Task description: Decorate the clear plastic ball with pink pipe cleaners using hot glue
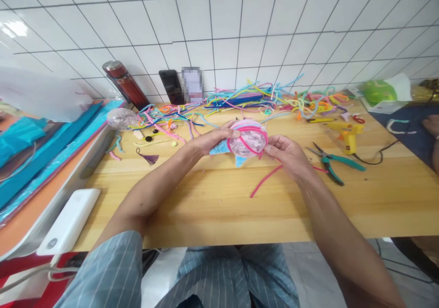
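Observation:
Both my hands hold a clear plastic ball [249,139] wrapped in pink pipe cleaners, with blue fuzzy cones at its left and underside. My left hand [209,141] grips its left side, fingers curled round it. My right hand [286,154] pinches its right side and a loose pink pipe cleaner [265,181] that trails down onto the wooden table [212,202]. The ball is raised a little above the table's middle.
A heap of coloured pipe cleaners [260,98] lies along the back. Green-handled pliers [332,162] and a yellow glue gun [348,136] sit right. A second clear ball [121,118], a purple tassel [148,157], a red flask [125,84] and a white power bank [68,221] are left.

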Demonstrator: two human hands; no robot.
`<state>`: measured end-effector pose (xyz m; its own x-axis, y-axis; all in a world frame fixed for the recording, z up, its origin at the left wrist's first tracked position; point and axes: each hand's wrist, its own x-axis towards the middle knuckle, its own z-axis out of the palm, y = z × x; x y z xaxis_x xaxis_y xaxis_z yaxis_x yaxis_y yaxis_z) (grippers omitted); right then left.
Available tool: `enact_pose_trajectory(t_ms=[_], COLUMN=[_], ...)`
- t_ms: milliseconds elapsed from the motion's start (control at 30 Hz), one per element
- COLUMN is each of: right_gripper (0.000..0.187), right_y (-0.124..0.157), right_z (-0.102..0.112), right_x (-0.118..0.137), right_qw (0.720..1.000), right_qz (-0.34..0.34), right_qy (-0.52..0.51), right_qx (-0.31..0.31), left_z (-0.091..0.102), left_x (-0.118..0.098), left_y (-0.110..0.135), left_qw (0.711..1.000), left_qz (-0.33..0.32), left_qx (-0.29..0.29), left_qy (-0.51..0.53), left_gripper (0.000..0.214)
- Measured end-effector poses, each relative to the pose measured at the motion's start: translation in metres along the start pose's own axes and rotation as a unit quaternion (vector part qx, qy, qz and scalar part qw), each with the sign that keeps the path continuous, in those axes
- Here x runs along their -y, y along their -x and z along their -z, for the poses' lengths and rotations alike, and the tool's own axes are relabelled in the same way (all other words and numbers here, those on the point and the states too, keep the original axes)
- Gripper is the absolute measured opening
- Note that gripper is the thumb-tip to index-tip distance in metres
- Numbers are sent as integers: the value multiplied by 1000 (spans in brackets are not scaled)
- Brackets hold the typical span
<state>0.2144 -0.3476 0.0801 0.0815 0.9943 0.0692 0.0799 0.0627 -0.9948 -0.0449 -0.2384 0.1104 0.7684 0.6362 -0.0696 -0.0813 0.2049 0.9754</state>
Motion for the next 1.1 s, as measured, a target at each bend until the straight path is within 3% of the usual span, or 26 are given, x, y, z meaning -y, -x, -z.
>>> enact_pose_trajectory(t_ms=[67,133,200,267,333,400,500,667,1100], right_gripper=[49,45,46,52,57,61,61,51,46], right_y=[4,12,21,31,39,43,38,19,12], right_z=[6,10,9,4,-3,-8,-10,-8,-7], right_x=[4,13,26,40,54,63,66,46,18], right_qw=[997,975,921,852,791,759,761,781,830], right_qz=[46,137,259,356,395,397,402,419,401], right_qy=[51,143,258,365,454,506,507,461,383], right_qx=[-41,-105,-134,-121,-111,-102,-48,34,56], left_z=[-2,-3,-5,-5,-6,-7,-8,-6,-4], left_x=[-5,-9,-12,-12,-11,-8,-4,0,-2], left_y=[3,6,7,7,6,4,3,1,1], left_qw=[999,996,991,986,982,979,977,978,970], left_qz=[4,0,-7,-10,-8,-8,-11,12,71], left_qx=[-4,-3,2,4,6,8,10,9,40], left_qy=[-39,-89,-134,-165,-188,-204,-212,-206,-228], left_gripper=[84,76,76,80,82,81,76,68,73])
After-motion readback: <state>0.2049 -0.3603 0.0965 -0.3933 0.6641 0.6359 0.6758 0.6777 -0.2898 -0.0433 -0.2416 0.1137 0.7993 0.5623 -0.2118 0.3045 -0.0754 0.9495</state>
